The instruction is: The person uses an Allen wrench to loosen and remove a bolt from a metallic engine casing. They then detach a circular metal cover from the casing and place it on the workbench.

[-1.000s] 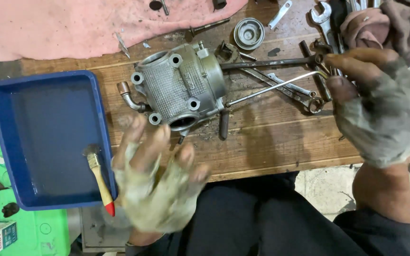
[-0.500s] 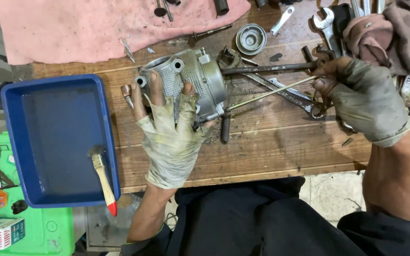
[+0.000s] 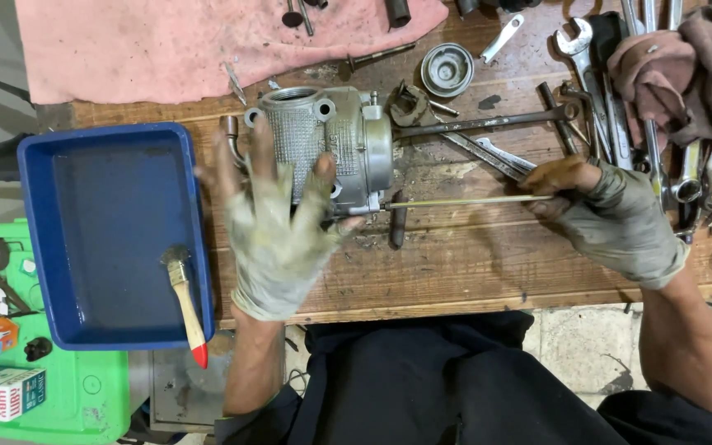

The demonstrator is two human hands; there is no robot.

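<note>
A grey finned metal engine cylinder [image 3: 348,132] lies on the wooden bench [image 3: 471,264]. My left hand [image 3: 278,222], in a dirty fingerless glove, rests spread over its near side with the fingers apart. My right hand [image 3: 607,210], also gloved, grips the right end of a long thin metal rod [image 3: 463,201]. The rod lies level, and its left end reaches the cylinder's lower right corner.
A blue plastic tray [image 3: 109,239] with a red-tipped paintbrush [image 3: 185,297] sits at the left. A pink cloth [image 3: 199,41] covers the bench's far left. Wrenches [image 3: 661,148], a round metal cap [image 3: 447,69] and a brown rag [image 3: 686,66] crowd the right. A green stool [image 3: 51,387] holds small boxes.
My left hand came up from the bench edge onto the cylinder. My right hand took one rod from the tool pile and brought it level against the cylinder.
</note>
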